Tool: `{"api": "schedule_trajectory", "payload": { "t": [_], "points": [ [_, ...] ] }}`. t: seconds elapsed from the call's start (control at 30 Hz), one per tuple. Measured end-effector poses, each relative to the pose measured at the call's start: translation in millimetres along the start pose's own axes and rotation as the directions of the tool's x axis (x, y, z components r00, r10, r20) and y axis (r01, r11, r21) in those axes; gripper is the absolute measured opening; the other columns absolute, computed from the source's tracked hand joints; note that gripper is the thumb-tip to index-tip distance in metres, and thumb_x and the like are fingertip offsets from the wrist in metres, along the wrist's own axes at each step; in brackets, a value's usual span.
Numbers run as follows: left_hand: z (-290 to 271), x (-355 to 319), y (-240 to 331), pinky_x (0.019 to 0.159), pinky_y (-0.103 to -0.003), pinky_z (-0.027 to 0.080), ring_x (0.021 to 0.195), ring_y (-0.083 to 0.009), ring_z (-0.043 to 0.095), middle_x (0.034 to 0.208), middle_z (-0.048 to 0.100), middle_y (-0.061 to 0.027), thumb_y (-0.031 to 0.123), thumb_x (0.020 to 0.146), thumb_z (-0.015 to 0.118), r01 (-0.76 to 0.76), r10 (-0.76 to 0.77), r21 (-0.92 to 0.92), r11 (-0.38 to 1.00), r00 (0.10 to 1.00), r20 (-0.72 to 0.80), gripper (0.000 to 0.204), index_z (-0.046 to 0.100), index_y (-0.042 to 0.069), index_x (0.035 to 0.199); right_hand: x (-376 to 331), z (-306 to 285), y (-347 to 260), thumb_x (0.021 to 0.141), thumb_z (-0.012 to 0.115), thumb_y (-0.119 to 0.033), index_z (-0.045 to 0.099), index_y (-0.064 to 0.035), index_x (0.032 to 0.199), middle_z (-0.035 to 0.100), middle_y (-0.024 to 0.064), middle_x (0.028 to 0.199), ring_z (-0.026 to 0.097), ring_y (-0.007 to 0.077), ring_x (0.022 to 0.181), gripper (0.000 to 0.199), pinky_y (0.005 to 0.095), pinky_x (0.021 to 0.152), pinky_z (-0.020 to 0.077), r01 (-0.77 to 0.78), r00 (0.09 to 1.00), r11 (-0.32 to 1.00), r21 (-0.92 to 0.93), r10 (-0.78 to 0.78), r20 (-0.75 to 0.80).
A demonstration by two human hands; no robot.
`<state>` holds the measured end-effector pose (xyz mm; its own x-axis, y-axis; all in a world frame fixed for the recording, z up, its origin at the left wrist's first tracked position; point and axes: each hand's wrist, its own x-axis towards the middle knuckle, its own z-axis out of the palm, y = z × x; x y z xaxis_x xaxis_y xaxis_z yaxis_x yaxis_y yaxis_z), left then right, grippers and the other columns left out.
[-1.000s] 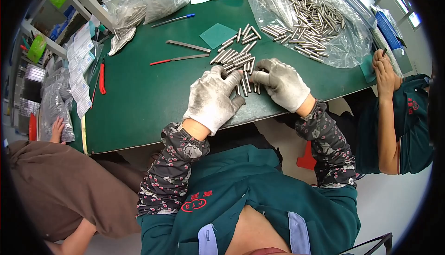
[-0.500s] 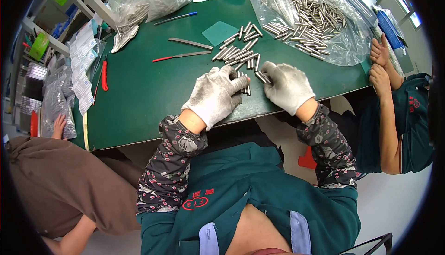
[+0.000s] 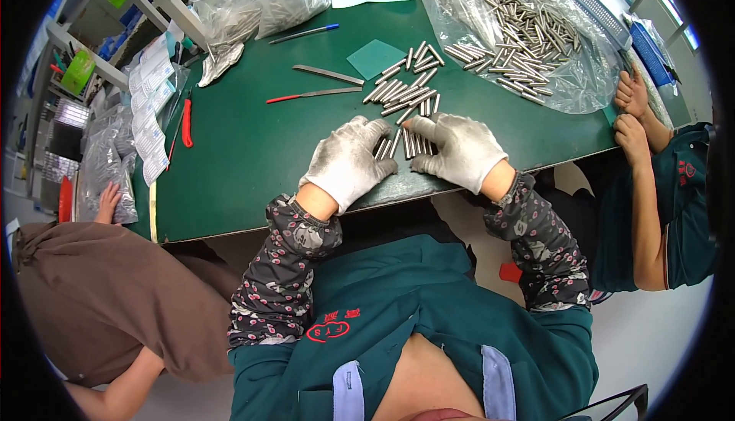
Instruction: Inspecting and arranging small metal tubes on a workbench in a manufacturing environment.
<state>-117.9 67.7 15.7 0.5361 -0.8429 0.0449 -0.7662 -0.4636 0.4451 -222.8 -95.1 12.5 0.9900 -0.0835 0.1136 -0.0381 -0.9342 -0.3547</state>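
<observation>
Close to the table's near edge, both my gloved hands bracket small smooth metal pins standing side by side. My left hand [image 3: 346,159], in a soiled white glove, has its thumb and fingers closed around a couple of pins [image 3: 388,146]. Facing it, my right hand [image 3: 463,150] curls its fingers and thumb about the two ends of a short row of pins [image 3: 413,145]. The gloves partly hide both groups. Just beyond the fingers lies a loose pile of similar metal pins [image 3: 400,93].
Tweezers [image 3: 328,75] with one red arm lie left of the pile, near a teal square sheet [image 3: 376,59] and a pen [image 3: 304,34]. Far right, a clear plastic bag [image 3: 576,88] carries many pins. Red-handled pliers [image 3: 187,122] lie left. People sit on both sides.
My right hand has moved left and turned inward, from holding pins apart at the right to closing about the row. My left hand has drawn slightly left. The view has shifted a little.
</observation>
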Motion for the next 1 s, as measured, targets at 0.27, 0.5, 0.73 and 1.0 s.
{"api": "schedule_trajectory", "payload": {
  "t": [0.27, 0.5, 0.73, 1.0],
  "points": [
    [-1.4, -4.7, -9.9, 0.071, -0.037, 0.048, 0.081, -0.0287, 0.058, 0.089, 0.056, -0.0125, 0.018, 0.068, 0.068, -0.005, 0.005, 0.011, 1.0, 1.0, -0.022, 0.038, 0.056, 0.008, 0.103, 0.4, 1.8, -4.4, 0.068, 0.066, -0.035, 0.054, -0.0149, 0.115, 0.057, 0.0105, 0.077, 0.057, 0.0294, 0.077, 0.052, 0.0397, 0.067, 0.0448, -0.024, 0.998, 0.999, -0.029, 0.022, -0.054],
    [9.7, 1.3, -9.0, 0.071, -0.037, 0.048, 0.08, -0.0286, 0.058, 0.087, 0.056, -0.0124, 0.014, 0.07, 0.063, 0.048, -0.052, -0.045, 0.998, 0.993, -0.109, 0.032, 0.057, 0.008, 0.101, 0.4, -1.0, -7.6, 0.07, 0.065, -0.034, 0.055, -0.0166, 0.114, 0.056, 0.0099, 0.075, 0.057, 0.0286, 0.075, 0.049, 0.0397, 0.066, 0.0446, -0.015, 0.999, 0.999, -0.031, 0.014, -0.044],
    [7.8, 2.6, 13.7, 0.071, -0.037, 0.049, 0.085, -0.0288, 0.058, 0.093, 0.055, -0.0107, 0.024, 0.068, 0.067, 0.117, -0.107, 0.063, 0.991, 0.983, -0.152, 0.038, 0.056, 0.01, 0.102, -1.0, 3.7, -3.5, 0.069, 0.066, -0.033, 0.055, -0.0168, 0.113, 0.055, 0.0092, 0.075, 0.056, 0.0281, 0.075, 0.048, 0.0392, 0.065, 0.0446, -0.009, 0.996, 1.0, -0.014, 0.008, -0.084],
    [7.6, -2.3, -4.0, 0.075, -0.038, 0.048, 0.089, -0.0303, 0.056, 0.097, 0.054, -0.0112, 0.011, 0.066, 0.066, -0.001, 0.005, 0.024, 1.0, 0.987, -0.16, 0.03, 0.06, 0.012, 0.096, -2.6, 4.8, -2.5, 0.07, 0.065, -0.032, 0.056, -0.0169, 0.113, 0.055, 0.0094, 0.075, 0.056, 0.0282, 0.075, 0.047, 0.0392, 0.065, 0.0444, -0.019, 0.997, 1.0, 0.001, 0.019, -0.078]
  ]
}}
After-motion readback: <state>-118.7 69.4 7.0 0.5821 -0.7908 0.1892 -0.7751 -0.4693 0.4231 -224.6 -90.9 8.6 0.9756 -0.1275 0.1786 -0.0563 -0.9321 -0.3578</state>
